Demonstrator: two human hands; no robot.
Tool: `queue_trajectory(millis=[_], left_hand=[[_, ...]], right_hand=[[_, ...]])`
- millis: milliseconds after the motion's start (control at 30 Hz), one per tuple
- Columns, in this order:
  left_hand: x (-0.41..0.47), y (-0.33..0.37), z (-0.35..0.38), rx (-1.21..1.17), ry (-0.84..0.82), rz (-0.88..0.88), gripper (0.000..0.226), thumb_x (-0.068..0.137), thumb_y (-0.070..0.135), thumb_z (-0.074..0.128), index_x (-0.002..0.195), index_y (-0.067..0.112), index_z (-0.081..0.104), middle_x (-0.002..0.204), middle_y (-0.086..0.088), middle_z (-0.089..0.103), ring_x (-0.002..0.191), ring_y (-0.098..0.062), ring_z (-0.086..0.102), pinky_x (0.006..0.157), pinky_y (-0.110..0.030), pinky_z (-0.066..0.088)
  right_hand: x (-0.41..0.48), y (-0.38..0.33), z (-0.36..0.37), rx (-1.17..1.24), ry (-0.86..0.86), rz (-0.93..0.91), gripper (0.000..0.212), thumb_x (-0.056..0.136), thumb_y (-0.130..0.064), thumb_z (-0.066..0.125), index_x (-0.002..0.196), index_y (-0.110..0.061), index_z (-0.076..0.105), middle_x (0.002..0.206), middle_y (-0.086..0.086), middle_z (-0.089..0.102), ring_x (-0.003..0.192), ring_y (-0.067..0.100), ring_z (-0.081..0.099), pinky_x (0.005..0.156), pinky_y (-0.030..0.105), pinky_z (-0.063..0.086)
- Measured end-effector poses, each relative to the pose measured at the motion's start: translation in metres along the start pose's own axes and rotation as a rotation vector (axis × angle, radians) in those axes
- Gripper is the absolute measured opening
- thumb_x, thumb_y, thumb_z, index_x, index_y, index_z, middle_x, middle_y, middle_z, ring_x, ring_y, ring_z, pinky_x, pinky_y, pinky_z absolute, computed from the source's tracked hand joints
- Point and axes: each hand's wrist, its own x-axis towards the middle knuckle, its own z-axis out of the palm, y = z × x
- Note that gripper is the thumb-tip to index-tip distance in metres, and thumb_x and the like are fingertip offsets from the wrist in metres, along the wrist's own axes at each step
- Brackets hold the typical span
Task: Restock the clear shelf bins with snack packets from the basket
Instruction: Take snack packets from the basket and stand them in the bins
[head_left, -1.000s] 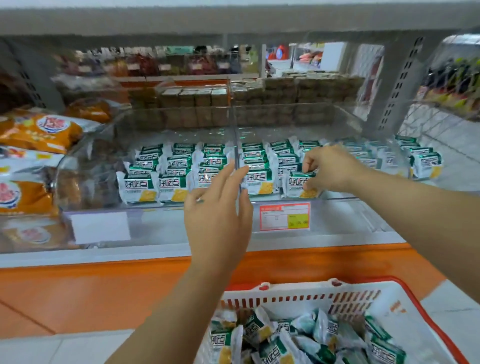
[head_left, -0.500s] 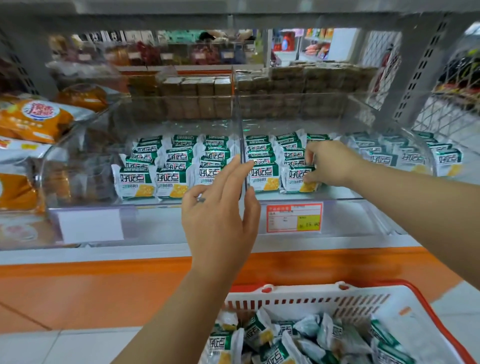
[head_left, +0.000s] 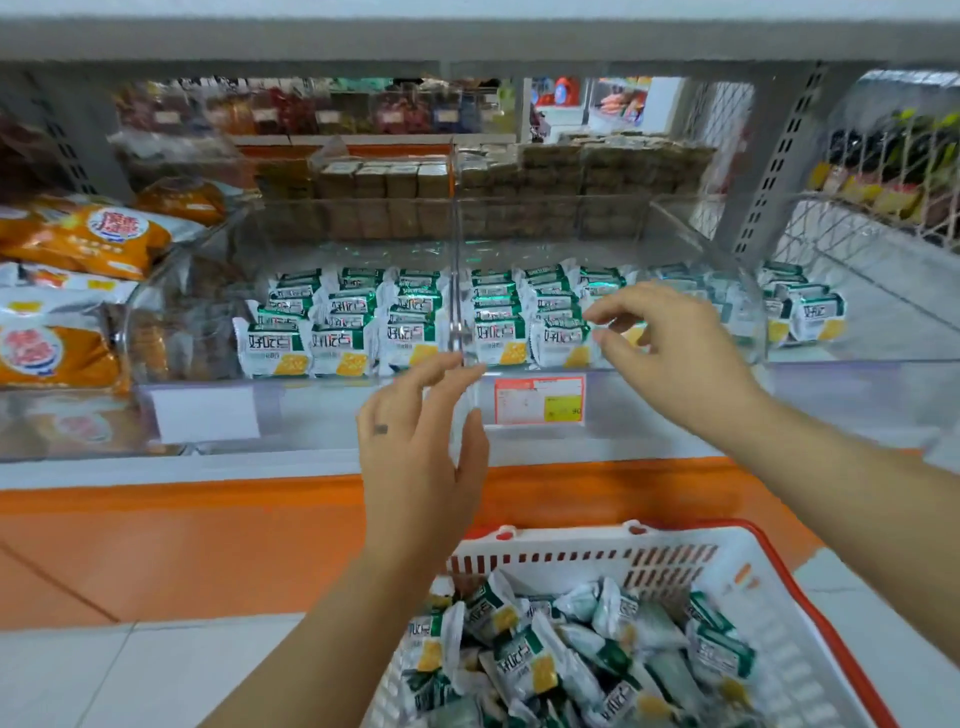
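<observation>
Spanning the view, a grey metal shelf (head_left: 467, 41) carries clear plastic bins (head_left: 701, 249). Below it, nearer the person, sits a white plastic basket with a red rim (head_left: 561, 545). Green-and-white snack packets (head_left: 498, 343) stand in tidy rows inside the bins, and a loose heap of matching packets (head_left: 530, 670) fills the basket.

The right hand (head_left: 685, 358) hovers at the front of the middle bin, just beside the front row. Its fingers (head_left: 623, 304) are loosely curled, with thumb and forefinger apart, and they hold nothing. The left hand (head_left: 415, 457) hangs before the clear divider, its fingers (head_left: 441, 374) straight and slightly spread, also empty.

The work appears to sit between placements. The next move calls for one hand to drop to the basket, pinch a single packet from the heap and stand it upright in a row.
</observation>
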Motion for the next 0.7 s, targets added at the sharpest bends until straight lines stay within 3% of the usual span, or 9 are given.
queue_trajectory(millis=[67,133,233,300,367,467,567,700], left_hand=[[-0.027,0.008,-0.001,-0.036,-0.049,0.008,0.029,0.089,0.019,0.049,0.118,0.023,0.051,0.118,-0.002,0.059,0.109,-0.016,0.052,0.091,-0.031,0.033],[-0.059,0.012,0.003,-0.063,-0.172,-0.029,0.027,0.09,0.02,0.048,0.116,0.023,0.054,0.114,0.0,0.059,0.102,-0.016,0.054,0.085,-0.028,0.035],[-0.104,0.016,0.015,-0.093,-0.464,-0.123,0.027,0.088,0.015,0.055,0.113,0.02,0.061,0.114,0.001,0.059,0.087,-0.019,0.06,0.075,-0.03,0.043],[-0.126,0.017,0.024,-0.07,-0.76,-0.197,0.029,0.091,0.014,0.056,0.119,0.023,0.06,0.122,0.004,0.056,0.081,-0.019,0.063,0.074,-0.033,0.049],[-0.142,0.015,0.034,-0.012,-1.044,-0.271,0.036,0.096,0.023,0.05,0.132,0.028,0.05,0.136,0.006,0.047,0.088,-0.017,0.063,0.079,-0.033,0.052],[-0.158,0.012,0.05,0.071,-1.326,-0.353,0.041,0.099,0.03,0.045,0.14,0.031,0.039,0.142,0.004,0.043,0.106,-0.017,0.06,0.08,-0.033,0.053],[-0.169,0.004,0.064,0.221,-1.408,-0.377,0.045,0.097,0.03,0.049,0.14,0.028,0.034,0.127,0.0,0.058,0.102,-0.021,0.063,0.07,-0.031,0.048],[-0.181,-0.004,0.082,0.333,-1.478,-0.403,0.045,0.094,0.036,0.052,0.133,0.023,0.034,0.106,-0.003,0.065,0.092,-0.022,0.065,0.069,-0.032,0.051]], right_hand=[[-0.037,-0.008,-0.004,0.007,0.089,-0.135,0.012,0.084,-0.012,0.056,0.089,-0.011,0.067,0.083,-0.005,0.061,0.075,0.0,0.048,0.071,0.002,0.033],[-0.072,-0.002,-0.004,-0.016,-0.009,-0.181,0.015,0.085,-0.018,0.053,0.09,-0.013,0.067,0.082,-0.013,0.054,0.074,-0.002,0.047,0.072,0.005,0.035],[-0.112,0.018,-0.003,-0.126,-0.474,-0.068,0.017,0.09,-0.023,0.056,0.104,-0.022,0.066,0.094,-0.015,0.058,0.088,0.006,0.057,0.077,0.025,0.049],[-0.133,0.038,0.001,-0.251,-0.816,0.059,0.025,0.094,-0.028,0.054,0.117,-0.025,0.06,0.119,-0.01,0.057,0.11,0.012,0.054,0.089,0.028,0.045],[-0.15,0.057,0.007,-0.324,-1.085,0.187,0.031,0.095,-0.03,0.052,0.126,-0.024,0.055,0.132,-0.006,0.052,0.117,0.015,0.05,0.095,0.029,0.042],[-0.163,0.074,0.013,-0.36,-1.322,0.293,0.04,0.097,-0.03,0.052,0.135,-0.018,0.046,0.136,0.003,0.049,0.108,0.022,0.05,0.086,0.029,0.04],[-0.165,0.082,0.017,-0.359,-1.396,0.325,0.048,0.098,-0.032,0.05,0.141,-0.016,0.039,0.143,0.006,0.042,0.124,0.024,0.044,0.092,0.029,0.037],[-0.167,0.093,0.023,-0.317,-1.351,0.33,0.046,0.097,-0.032,0.051,0.139,-0.016,0.041,0.13,0.007,0.05,0.113,0.023,0.049,0.082,0.026,0.036]])
